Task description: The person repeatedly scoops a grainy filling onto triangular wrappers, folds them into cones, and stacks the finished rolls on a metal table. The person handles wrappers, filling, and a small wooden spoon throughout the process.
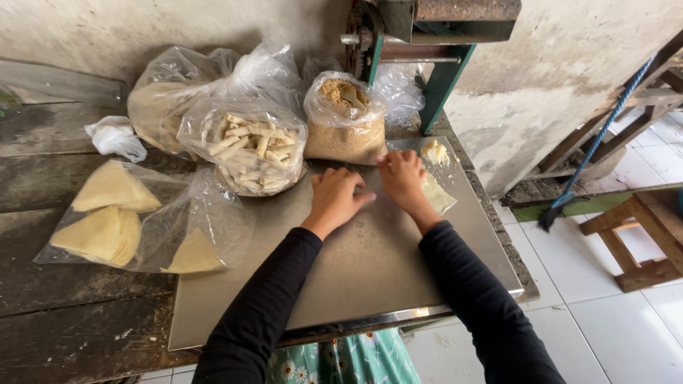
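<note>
My left hand and my right hand lie side by side, palms down with fingers curled, on a steel sheet that covers the worktable. What lies beneath the fingers is hidden. Just right of my right hand is a flat pale wrapper on a clear plastic sheet, and a small lump of pale dough sits beyond it. Directly past my hands stands an open clear bag of brown crumbs with a spoon in it. Left of that is a clear bag of pale rolled sticks.
A clear bag of folded yellow wrappers lies at the left on the dark wooden table. A green-framed metal machine stands at the back. On the tiled floor to the right are a wooden stool and a broom.
</note>
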